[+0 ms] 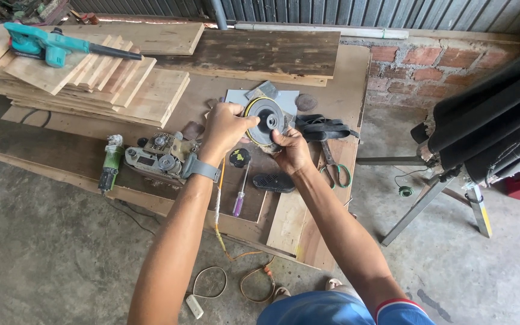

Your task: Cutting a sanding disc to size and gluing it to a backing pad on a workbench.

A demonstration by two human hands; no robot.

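Two-hand grip [227,125] [291,150] on disc [265,118] above screwdriver [239,197].

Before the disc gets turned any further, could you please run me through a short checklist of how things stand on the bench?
1. Left hand gripping the disc's rim: ok.
2. Right hand supporting the round grey disc from below: ok.
3. Purple-handled screwdriver lying within reach on the board: ok.
4. Green angle grinder lying apart from both hands: ok.
5. Orange cord unplugged: cannot tell.
6. Disc's centre fastening tight: cannot tell.
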